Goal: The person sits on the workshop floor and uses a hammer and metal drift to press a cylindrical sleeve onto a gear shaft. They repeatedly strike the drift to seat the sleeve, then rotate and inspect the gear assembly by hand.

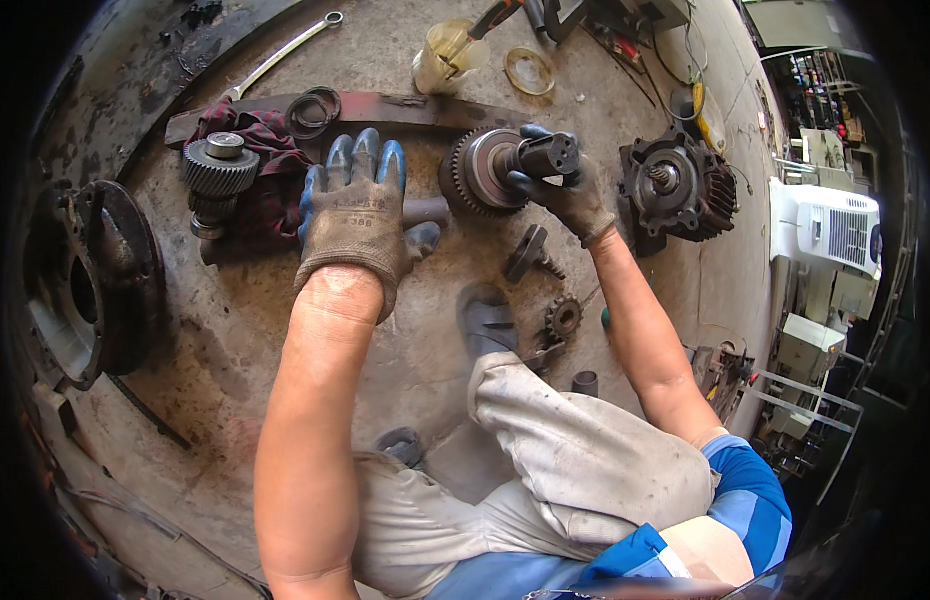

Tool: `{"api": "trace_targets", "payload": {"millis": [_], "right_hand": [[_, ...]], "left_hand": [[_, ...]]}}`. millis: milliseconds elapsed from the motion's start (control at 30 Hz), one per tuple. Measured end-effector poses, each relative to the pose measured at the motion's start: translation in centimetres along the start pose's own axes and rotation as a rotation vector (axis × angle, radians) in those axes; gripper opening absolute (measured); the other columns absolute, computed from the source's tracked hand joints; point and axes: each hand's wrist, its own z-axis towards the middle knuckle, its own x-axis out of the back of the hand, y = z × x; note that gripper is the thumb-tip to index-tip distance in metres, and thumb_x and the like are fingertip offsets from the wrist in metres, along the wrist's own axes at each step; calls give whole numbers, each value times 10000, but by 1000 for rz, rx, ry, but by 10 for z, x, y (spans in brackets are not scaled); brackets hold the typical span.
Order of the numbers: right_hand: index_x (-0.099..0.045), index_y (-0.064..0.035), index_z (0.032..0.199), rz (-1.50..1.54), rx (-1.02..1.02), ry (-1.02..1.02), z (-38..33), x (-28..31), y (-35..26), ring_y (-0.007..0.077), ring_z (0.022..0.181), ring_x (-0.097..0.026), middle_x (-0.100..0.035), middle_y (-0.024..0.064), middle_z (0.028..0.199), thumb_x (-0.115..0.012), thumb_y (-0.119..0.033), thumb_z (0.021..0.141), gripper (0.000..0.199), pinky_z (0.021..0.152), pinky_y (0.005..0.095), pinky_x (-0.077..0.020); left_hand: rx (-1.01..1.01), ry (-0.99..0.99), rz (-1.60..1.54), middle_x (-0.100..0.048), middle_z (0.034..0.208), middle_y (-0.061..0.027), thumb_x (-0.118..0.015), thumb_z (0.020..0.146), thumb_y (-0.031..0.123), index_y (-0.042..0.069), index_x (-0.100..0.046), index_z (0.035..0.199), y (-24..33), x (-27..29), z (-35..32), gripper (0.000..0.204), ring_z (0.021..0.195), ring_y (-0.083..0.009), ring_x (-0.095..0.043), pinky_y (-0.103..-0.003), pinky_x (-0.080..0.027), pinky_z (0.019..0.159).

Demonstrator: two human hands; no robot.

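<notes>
My left hand, in a brown work glove with blue fingertips, is held palm down with its fingers stretched apart. A grey metal cylinder shows beside its thumb, partly hidden by the hand; whether they touch I cannot tell. My gloved right hand wraps round the stub end of a gear shaft, whose large toothed wheel faces left. Left of my left hand, a second gear shaft rests on a dark red checked cloth. Below the held shaft lie a dark T-shaped metal part and a small sprocket.
A red-brown beam lies beyond my hands, with black rings on it. Past it are a wrench, a tub with a brush and a tape roll. A motor housing stands right, a large metal housing left.
</notes>
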Motion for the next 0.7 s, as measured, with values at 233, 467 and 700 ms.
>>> {"api": "trace_targets", "payload": {"millis": [233, 467, 700], "right_hand": [[-669, -71, 1274, 1, -34, 76, 0, -10, -7, 187, 1082, -668, -710, 78, 1177, -917, -189, 724, 615, 968, 356, -531], [-626, -53, 1302, -246, 66, 154, -6, -18, -7, 234, 1210, -613, -662, 102, 1283, -945, -242, 700, 707, 1057, 388, -479], [-628, -75, 1334, 54, 38, 148, -11, -13, 2, 271, 1298, -576, -647, 109, 1346, -877, -205, 772, 629, 1122, 390, -428]], "left_hand": [[-16, -10, -38, -345, 1614, -161, -746, 829, 522, 85, -393, 1536, 1, -5, 1, 903, 1497, -354, -311, -522, -274, 1212], [-52, -12, 1, -343, 1610, -168, -753, 811, 548, 82, -395, 1530, 10, -10, 10, 929, 1490, -369, -317, -514, -306, 1199], [-60, -30, -31, -353, 1613, -162, -742, 829, 513, 110, -419, 1522, 14, -13, 15, 864, 1490, -363, -328, -530, -289, 1201]]}}
